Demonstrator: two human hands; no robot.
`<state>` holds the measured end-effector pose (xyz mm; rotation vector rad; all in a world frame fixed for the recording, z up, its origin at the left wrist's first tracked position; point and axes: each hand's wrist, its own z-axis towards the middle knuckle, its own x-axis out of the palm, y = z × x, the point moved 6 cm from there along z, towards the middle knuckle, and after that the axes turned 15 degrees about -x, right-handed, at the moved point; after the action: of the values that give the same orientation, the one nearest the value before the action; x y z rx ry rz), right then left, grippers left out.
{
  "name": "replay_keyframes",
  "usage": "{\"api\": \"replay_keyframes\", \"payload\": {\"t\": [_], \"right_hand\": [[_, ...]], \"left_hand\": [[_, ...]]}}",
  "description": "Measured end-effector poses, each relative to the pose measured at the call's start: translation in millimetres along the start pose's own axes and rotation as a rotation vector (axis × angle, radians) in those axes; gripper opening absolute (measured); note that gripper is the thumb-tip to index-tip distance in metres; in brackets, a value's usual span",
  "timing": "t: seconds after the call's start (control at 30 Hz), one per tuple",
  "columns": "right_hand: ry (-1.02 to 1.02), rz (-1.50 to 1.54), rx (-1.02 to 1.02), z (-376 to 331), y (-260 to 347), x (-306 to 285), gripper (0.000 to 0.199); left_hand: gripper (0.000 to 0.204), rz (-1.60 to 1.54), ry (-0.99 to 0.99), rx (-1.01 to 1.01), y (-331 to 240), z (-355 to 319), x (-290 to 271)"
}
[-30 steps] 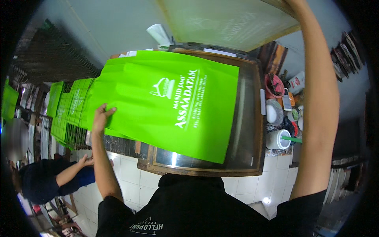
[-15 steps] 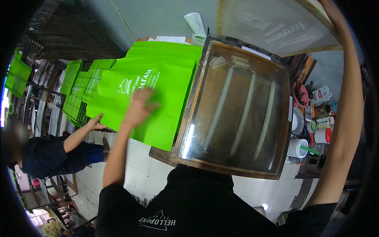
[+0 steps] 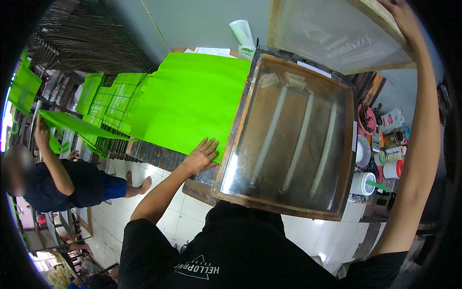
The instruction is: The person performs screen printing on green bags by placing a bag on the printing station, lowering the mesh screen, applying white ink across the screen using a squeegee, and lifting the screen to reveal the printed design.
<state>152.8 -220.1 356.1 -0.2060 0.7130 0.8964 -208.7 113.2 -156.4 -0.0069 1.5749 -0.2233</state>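
My left hand (image 3: pixel 202 156) lies with its fingers stretched out on the near right corner of a stack of plain bright green fabric bags (image 3: pixel 192 101). My right hand (image 3: pixel 400 17) reaches up and grips the outer edge of a raised screen-printing frame (image 3: pixel 344 36), whose pale mesh carries a design. The frame tilts up behind a wooden, glass-topped light table (image 3: pixel 293 139) with long tubes under the glass. At the left, a co-worker (image 3: pixel 53 180) holds up another green bag (image 3: pixel 84 125) by its edge.
Wire drying racks (image 3: pixel 118 103) with green bags stand at the left beyond the stack. A paper roll (image 3: pixel 241 32) stands at the back wall. Right of the light table are a white tub with a green handle (image 3: pixel 362 184), a pink bowl (image 3: pixel 367 118) and several containers.
The printed bag has left the stack and is now with the co-worker at the left, exposing a plain one. My left hand has moved right and nearer, onto the stack's corner.
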Motion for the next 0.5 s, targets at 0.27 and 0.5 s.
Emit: {"api": "replay_keyframes", "payload": {"t": [0.27,0.5], "right_hand": [[0.046,-0.007,-0.025,10,-5,2,0.067],[0.011,-0.032,-0.106,2,-10,1,0.043]], "left_hand": [[0.004,-1.736,-0.396,-0.916,71,1,-44],[0.013,-1.684,-0.444,-0.788,2,50,-142]]}}
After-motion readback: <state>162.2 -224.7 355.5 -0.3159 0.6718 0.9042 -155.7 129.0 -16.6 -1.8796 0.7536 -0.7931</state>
